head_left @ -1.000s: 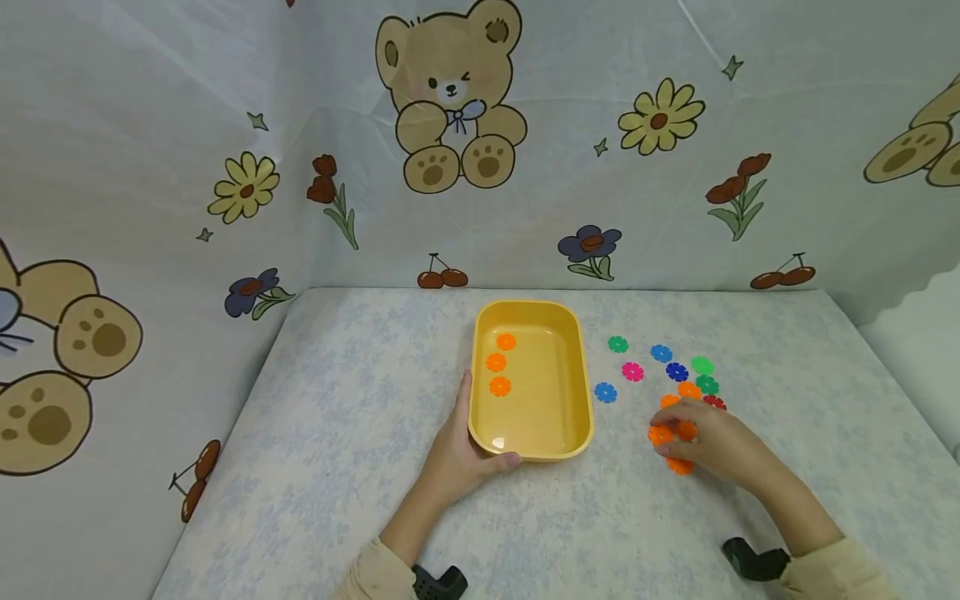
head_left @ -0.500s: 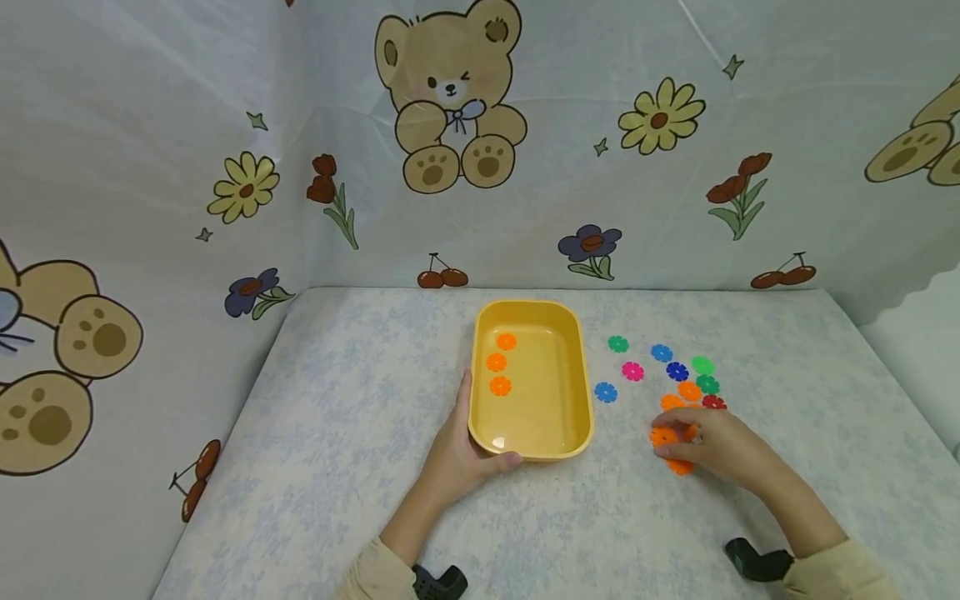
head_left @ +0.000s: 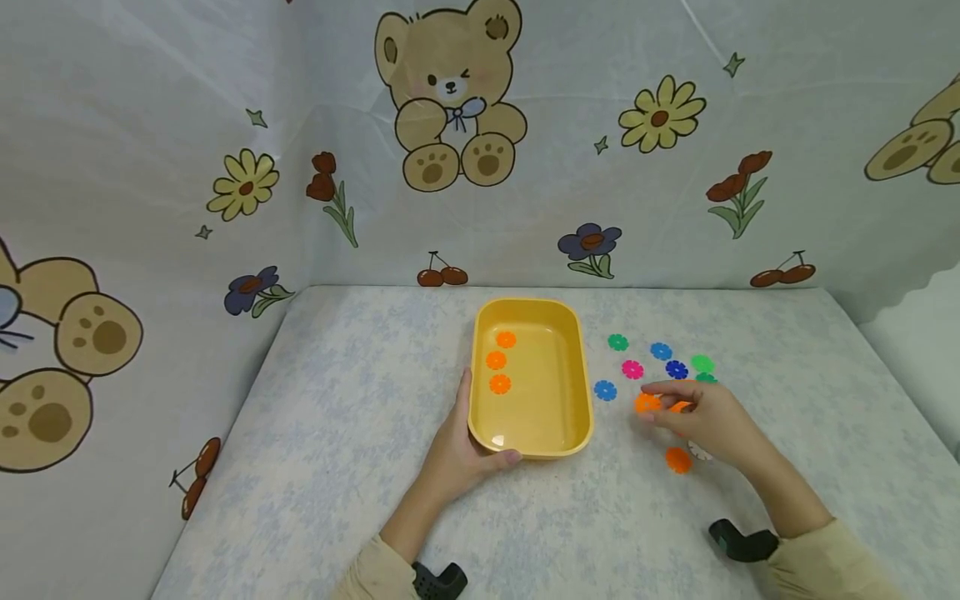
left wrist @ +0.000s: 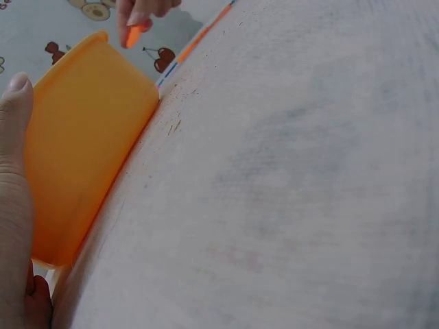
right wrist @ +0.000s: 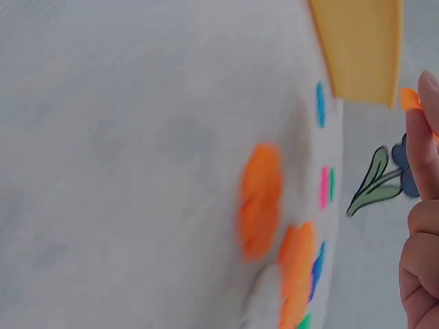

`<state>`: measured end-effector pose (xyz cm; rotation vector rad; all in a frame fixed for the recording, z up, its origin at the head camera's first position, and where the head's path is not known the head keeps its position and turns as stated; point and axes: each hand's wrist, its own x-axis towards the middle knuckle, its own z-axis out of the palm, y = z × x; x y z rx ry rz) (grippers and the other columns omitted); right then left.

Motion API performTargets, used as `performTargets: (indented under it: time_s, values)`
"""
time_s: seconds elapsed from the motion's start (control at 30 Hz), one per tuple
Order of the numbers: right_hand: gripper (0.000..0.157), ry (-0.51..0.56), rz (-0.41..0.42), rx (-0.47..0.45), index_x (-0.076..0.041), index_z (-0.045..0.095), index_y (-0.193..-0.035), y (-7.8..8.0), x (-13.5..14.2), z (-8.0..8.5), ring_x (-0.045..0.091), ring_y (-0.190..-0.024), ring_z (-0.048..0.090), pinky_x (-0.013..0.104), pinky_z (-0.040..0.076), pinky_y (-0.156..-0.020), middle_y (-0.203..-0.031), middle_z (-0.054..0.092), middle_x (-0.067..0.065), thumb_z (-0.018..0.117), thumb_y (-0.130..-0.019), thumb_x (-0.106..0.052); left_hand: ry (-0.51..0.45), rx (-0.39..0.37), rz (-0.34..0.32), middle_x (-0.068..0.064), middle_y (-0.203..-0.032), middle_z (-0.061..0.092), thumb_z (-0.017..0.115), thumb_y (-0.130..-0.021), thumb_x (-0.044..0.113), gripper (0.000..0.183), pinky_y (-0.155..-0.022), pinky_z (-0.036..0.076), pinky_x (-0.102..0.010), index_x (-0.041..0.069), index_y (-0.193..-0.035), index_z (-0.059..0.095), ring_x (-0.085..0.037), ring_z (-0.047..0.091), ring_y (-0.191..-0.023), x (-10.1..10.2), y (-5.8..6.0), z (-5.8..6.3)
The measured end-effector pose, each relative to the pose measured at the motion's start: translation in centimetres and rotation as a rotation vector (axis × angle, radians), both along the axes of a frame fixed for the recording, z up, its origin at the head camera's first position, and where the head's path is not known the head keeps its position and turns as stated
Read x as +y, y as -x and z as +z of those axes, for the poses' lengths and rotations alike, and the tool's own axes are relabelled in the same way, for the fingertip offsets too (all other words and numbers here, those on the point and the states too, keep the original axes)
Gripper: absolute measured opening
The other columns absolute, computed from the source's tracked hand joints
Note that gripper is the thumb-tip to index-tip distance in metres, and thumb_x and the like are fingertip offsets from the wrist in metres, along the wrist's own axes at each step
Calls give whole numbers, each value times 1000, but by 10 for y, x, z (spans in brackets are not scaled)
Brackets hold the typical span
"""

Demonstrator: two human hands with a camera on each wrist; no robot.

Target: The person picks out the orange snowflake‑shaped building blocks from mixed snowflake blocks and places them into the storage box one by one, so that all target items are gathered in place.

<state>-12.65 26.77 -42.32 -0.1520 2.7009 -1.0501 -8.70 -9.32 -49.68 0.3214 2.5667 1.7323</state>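
Note:
My left hand [head_left: 459, 458] grips the near left corner of a yellow plastic tray [head_left: 551, 367], thumb over the front edge. Three orange flower-shaped discs [head_left: 496, 360] lie along the left part of its floor. To the right, my right hand [head_left: 712, 421] pinches another orange flower-shaped disc [head_left: 647, 403] between thumb and fingertips. The left wrist view shows that disc [left wrist: 135, 35] raised above the table, beyond the tray wall [left wrist: 89, 151]. Under the right hand lie more orange discs, partly hidden, with one orange disc [head_left: 678, 460] and a white disc [head_left: 699, 451] nearer the front.
Between tray and right hand are a blue disc [head_left: 605, 390], a pink disc [head_left: 632, 369] and a green disc [head_left: 618, 342]. Farther right lie a dark blue disc [head_left: 677, 369] and a light green disc [head_left: 702, 363]. A patterned cloth [head_left: 525, 225] hangs behind the table.
My right hand has risen from the orange discs and shifted away from me, an orange disc in its fingertips. The white disc has come into view below it. The left hand stays on the tray.

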Motion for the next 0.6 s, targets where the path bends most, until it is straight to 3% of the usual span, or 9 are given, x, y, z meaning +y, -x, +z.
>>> performTargets:
  time_s: [0.3,0.6]
  values:
    - [46,108,48,108,-19,72,-119,17,-61,23,17,-65,50,22,39,-51,-93,70,2,81,-80,-43,3,-9,12,5,-166,16,89,-71,43,129,-119,27,-56,41,-157,-7,-21,26,-150,0,0,1]
    - [40,70,204,87,-20,73,-119,28,-136,19,17,-77,53,22,46,-65,-86,68,-7,81,-82,-33,13,-27,-2,6,-166,13,86,-72,50,128,-118,30,-52,35,-159,-7,-20,28,-149,-1,0,2]
